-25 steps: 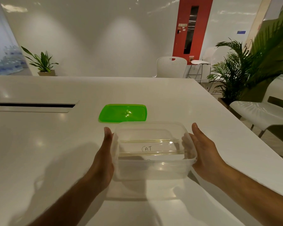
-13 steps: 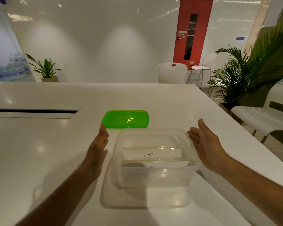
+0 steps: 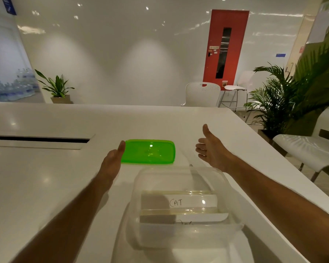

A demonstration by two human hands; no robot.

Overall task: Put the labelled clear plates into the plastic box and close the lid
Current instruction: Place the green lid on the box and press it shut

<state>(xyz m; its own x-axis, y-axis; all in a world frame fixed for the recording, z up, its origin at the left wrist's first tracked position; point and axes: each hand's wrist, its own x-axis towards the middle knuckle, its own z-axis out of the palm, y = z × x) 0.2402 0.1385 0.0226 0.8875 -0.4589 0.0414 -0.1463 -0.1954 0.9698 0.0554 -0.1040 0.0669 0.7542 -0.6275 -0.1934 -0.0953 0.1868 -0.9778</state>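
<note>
A clear plastic box [image 3: 135,221] stands on the white table near me, without its lid. Inside it lie clear plates [image 3: 196,203], the top one labelled "CAT". The green lid [image 3: 150,151] lies flat on the table just beyond the box. My left hand [image 3: 112,161] reaches forward with straight fingers, its fingertips at the lid's left edge. My right hand [image 3: 210,149] hovers to the right of the lid, fingers relaxed and thumb up, holding nothing.
The white table [image 3: 46,186] has a long dark slot [image 3: 38,139] at the left. Its right edge runs diagonally past the box. A white bench [image 3: 308,150], palm plants [image 3: 285,99] and white chairs [image 3: 202,93] stand beyond the table.
Both hands let go of the box's sides and moved forward towards the green lid. The box stays where it was set down.
</note>
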